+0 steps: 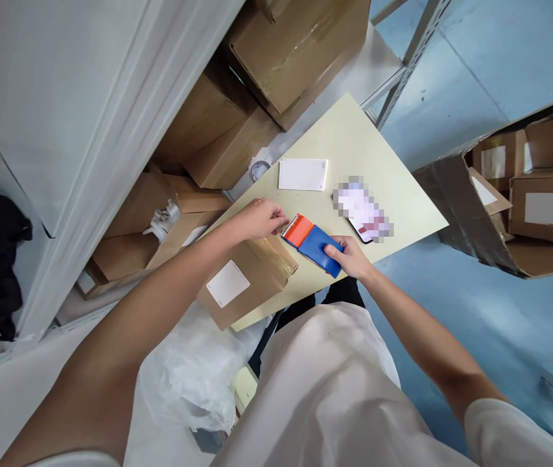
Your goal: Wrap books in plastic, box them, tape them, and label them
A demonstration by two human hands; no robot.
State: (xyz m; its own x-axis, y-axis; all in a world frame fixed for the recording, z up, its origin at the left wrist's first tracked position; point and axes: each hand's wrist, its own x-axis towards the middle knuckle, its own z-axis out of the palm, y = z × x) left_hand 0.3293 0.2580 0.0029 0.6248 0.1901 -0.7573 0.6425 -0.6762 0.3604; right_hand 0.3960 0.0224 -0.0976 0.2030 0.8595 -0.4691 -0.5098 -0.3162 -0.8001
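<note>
Two hands hold a small orange-and-blue packet (312, 242) on a pale table (354, 139).

The left hand (261, 218) pinches the packet's orange end; the right hand (349, 256) grips its blue end at the table's near edge. A taped brown parcel (247, 279) with a white label lies just beside it, overhanging the near corner. A white card (303, 174) and a phone (364, 214) lie further in.

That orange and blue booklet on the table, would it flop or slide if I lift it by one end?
The orange and blue booklet looks thin and flat, so probably light and a bit bendy. The right hand pins its blue end; the smooth table would likely let it slide.
</note>
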